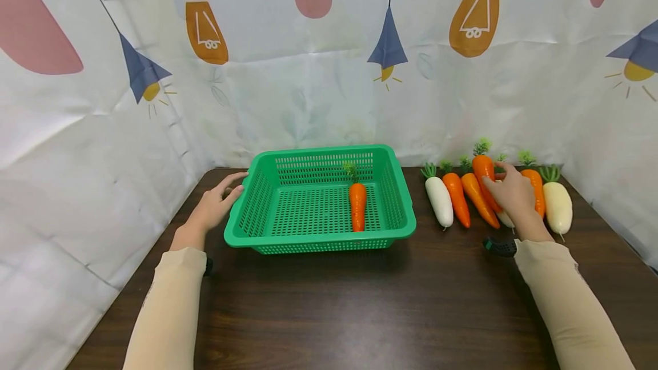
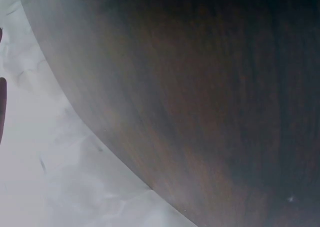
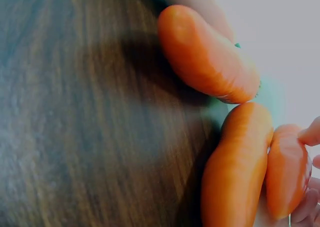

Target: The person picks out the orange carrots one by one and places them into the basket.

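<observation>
With thumb and fingers, my right hand [image 1: 514, 193] pinches an orange carrot [image 1: 483, 169] with a green leafy top, over a row of vegetables at the right. In the right wrist view the fingertips [image 3: 312, 133] meet that carrot [image 3: 288, 172], beside other carrots. My left hand [image 1: 213, 205] has its loosely bent fingers at the left rim of a green plastic basket [image 1: 319, 238]. One carrot [image 1: 358, 204] lies inside the basket, leafy top toward the back. Only slivers of fingers [image 2: 2, 107] enter the left wrist view.
Left in the row are a white radish [image 1: 440, 201] and two carrots, one leftmost [image 1: 456, 198]. A carrot [image 1: 536, 187] and a pale radish [image 1: 558, 207] lie right of my hand, which partly hides another radish. A patterned cloth [image 1: 329, 101] hangs behind the dark wooden table [image 1: 329, 307].
</observation>
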Demonstrator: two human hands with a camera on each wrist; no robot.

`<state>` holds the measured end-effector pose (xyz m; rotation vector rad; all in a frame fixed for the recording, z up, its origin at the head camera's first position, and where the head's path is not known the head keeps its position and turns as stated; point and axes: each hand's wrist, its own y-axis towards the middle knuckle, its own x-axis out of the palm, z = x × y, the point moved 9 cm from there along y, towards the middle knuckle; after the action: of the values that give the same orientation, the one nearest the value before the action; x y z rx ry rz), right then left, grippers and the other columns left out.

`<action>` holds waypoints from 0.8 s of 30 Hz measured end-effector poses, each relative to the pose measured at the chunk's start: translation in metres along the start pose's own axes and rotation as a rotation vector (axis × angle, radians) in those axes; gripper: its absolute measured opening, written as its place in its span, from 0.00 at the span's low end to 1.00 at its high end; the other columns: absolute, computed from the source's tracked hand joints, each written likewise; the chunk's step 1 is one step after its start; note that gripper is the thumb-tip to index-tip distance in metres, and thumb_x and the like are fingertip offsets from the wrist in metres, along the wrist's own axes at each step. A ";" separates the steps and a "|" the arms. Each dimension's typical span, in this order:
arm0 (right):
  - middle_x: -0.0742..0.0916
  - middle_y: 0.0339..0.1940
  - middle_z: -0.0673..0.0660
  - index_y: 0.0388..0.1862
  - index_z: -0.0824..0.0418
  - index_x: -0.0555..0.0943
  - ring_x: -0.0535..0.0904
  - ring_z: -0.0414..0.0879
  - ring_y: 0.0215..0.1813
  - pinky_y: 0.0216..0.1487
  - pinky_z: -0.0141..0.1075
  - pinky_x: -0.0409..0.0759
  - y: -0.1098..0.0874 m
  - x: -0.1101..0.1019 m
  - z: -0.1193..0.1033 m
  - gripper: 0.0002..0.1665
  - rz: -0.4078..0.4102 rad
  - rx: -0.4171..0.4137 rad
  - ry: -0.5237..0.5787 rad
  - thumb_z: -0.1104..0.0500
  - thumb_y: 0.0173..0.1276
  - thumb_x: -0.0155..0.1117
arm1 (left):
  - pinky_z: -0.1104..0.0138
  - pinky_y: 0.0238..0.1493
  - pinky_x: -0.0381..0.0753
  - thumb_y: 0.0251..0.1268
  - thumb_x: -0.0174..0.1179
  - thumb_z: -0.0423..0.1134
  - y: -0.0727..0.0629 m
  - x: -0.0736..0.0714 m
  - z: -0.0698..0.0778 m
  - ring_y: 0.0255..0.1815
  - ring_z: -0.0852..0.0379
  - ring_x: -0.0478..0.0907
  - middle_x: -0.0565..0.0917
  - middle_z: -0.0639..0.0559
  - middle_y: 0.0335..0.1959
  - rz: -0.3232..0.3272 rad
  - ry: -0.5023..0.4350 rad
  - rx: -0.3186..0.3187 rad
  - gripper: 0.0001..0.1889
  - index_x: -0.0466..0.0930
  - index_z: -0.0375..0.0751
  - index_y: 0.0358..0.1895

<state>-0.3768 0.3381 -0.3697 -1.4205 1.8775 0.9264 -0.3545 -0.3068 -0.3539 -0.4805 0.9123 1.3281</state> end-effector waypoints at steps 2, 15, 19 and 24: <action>0.78 0.61 0.79 0.79 0.71 0.59 0.82 0.62 0.31 0.22 0.44 0.75 0.000 0.000 0.000 0.41 -0.003 -0.002 -0.008 0.46 0.80 0.55 | 0.32 0.57 0.71 0.86 0.41 0.54 0.000 0.000 0.000 0.63 0.26 0.73 0.73 0.24 0.66 0.000 -0.003 0.000 0.29 0.56 0.50 0.82; 0.76 0.58 0.81 0.82 0.69 0.53 0.79 0.64 0.31 0.27 0.50 0.77 0.004 0.009 -0.001 0.46 -0.098 -0.002 -0.030 0.50 0.76 0.59 | 0.32 0.57 0.71 0.86 0.41 0.54 0.000 0.000 -0.001 0.63 0.26 0.73 0.73 0.24 0.66 0.005 -0.005 0.002 0.29 0.56 0.51 0.82; 0.73 0.63 0.82 0.83 0.69 0.51 0.80 0.64 0.34 0.30 0.51 0.80 0.000 0.002 -0.005 0.45 -0.062 -0.004 0.058 0.50 0.77 0.55 | 0.32 0.57 0.71 0.86 0.41 0.54 0.000 0.001 0.000 0.63 0.26 0.73 0.73 0.25 0.67 0.003 -0.010 0.003 0.29 0.56 0.51 0.82; 0.72 0.65 0.81 0.83 0.67 0.53 0.73 0.75 0.58 0.45 0.55 0.80 -0.006 -0.014 -0.019 0.43 -0.008 -0.030 0.227 0.48 0.79 0.54 | 0.32 0.56 0.72 0.86 0.41 0.54 0.000 0.001 0.000 0.62 0.26 0.74 0.74 0.25 0.66 0.009 -0.016 0.002 0.29 0.56 0.50 0.82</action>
<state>-0.3681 0.3290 -0.3481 -1.6073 2.0270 0.8208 -0.3541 -0.3063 -0.3543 -0.4642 0.9031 1.3381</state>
